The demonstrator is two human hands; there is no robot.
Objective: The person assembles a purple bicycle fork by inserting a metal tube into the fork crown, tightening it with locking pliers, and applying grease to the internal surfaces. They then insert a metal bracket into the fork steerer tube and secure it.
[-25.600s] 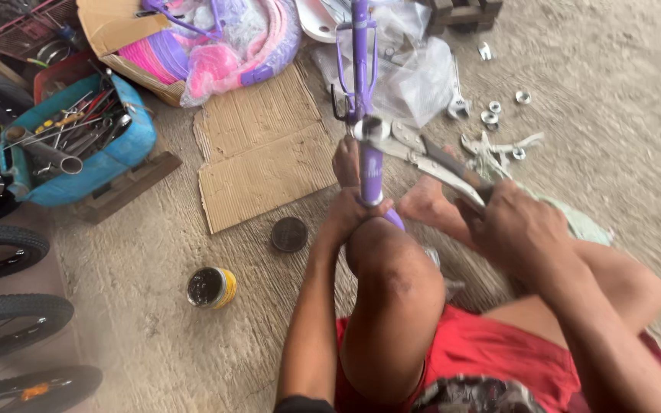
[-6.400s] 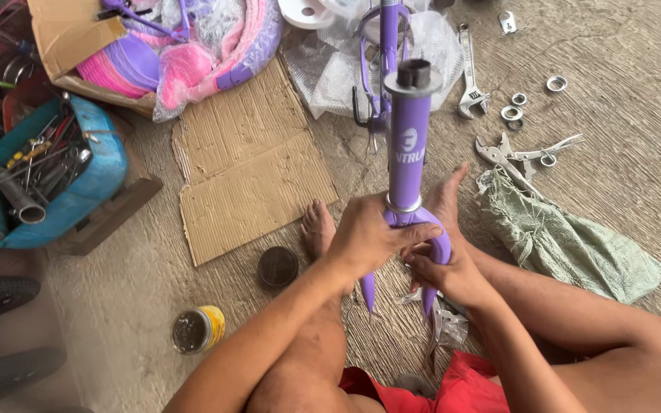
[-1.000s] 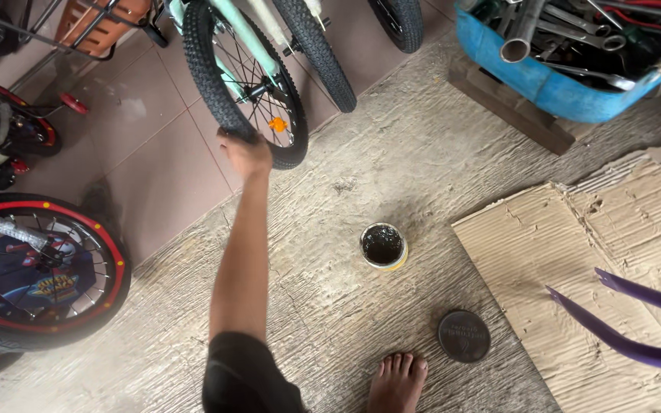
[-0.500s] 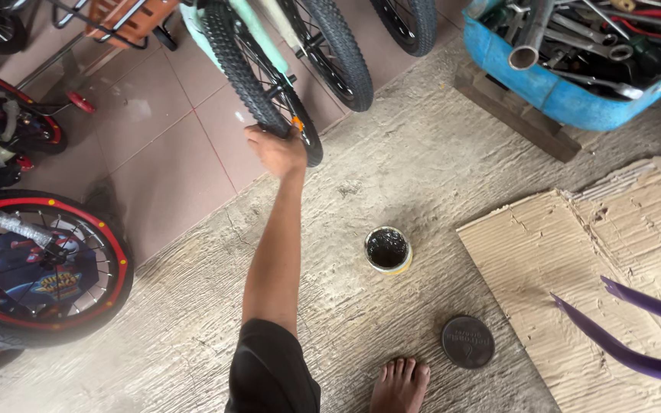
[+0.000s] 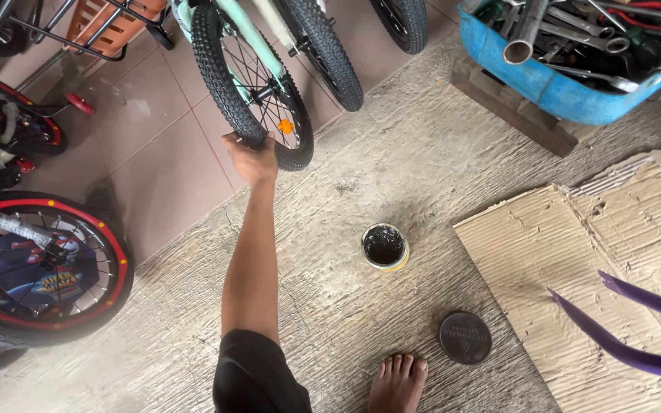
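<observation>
Your left hand (image 5: 250, 157) grips the bike tyre (image 5: 227, 84).
At eleven o'clock, your fingers close around the black tread of the mint-framed bicycle's wheel; your right hand is out of sight. You seem to be drawing the wheel in; next, a steady pull.

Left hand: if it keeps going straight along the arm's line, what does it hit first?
The left hand already seems to touch the black tyre of the mint-green bike. Straight on, it meets that tyre first, then probably the spokes; depth is unclear.
</observation>
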